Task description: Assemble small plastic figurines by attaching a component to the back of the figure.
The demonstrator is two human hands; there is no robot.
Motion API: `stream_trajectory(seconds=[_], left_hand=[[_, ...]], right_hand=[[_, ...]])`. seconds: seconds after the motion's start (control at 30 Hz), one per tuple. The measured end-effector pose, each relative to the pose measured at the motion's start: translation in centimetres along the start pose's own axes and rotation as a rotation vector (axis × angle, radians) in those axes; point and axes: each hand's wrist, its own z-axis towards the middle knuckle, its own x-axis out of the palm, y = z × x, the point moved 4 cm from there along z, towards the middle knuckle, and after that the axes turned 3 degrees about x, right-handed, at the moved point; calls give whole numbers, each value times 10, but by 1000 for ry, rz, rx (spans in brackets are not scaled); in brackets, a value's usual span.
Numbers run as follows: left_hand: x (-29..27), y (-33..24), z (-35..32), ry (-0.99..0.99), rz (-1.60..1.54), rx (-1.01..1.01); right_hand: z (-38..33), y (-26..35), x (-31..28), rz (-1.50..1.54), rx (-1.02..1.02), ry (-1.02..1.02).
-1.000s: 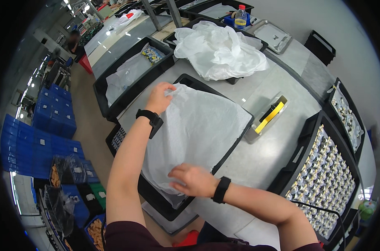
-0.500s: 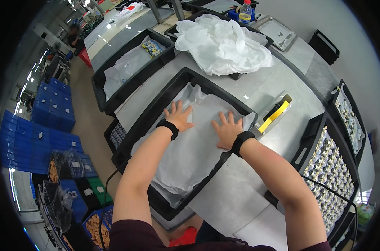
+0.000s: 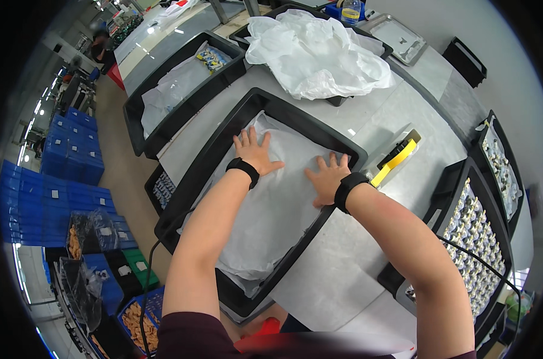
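Note:
A long black tray (image 3: pixel 193 179) lies on the grey table in front of me, lined with a white sheet (image 3: pixel 271 215). My left hand (image 3: pixel 256 152) lies flat on the sheet near the tray's far end, fingers spread. My right hand (image 3: pixel 328 176) presses flat on the sheet close to the tray's right wall, fingers apart. Both wrists wear black bands. Neither hand holds anything.
A heap of crumpled white sheets (image 3: pixel 316 51) fills a tray at the back. Another black tray (image 3: pixel 181 84) with a white liner and small packets stands at the left. A yellow-and-black tool (image 3: pixel 394 161) lies right of my tray. Trays of small parts (image 3: pixel 475 233) line the right edge. Blue crates (image 3: pixel 56 173) stand on the floor.
The white sheet was draped over the tray with my hands at its ends. It has been pushed down inside, and both hands have moved onto its far part, lying flat.

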Motion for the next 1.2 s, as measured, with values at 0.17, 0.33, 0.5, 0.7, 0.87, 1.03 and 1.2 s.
stream_trajectory(seconds=[0.17, 0.33, 0.5, 0.7, 0.87, 1.03, 1.2], left_hand=[[6, -6, 12, -88, -169, 174], [8, -12, 11, 20, -239, 190], [1, 0, -24, -247, -140, 327], [6, 37, -147, 109, -358, 489], [69, 1, -251, 399, -433, 714], [86, 2, -289, 827, 174, 607], [80, 10, -296, 795, 87, 528]], right_hand=[[3, -4, 1, 128, 36, 21], [4, -2, 9, 146, 25, 129], [13, 7, 20, 124, 13, 70], [6, 17, 22, 145, -12, 152], [4, 25, 22, 96, -4, 196], [-2, 30, 22, 112, -11, 186], [-7, 33, 20, 95, 29, 189]])
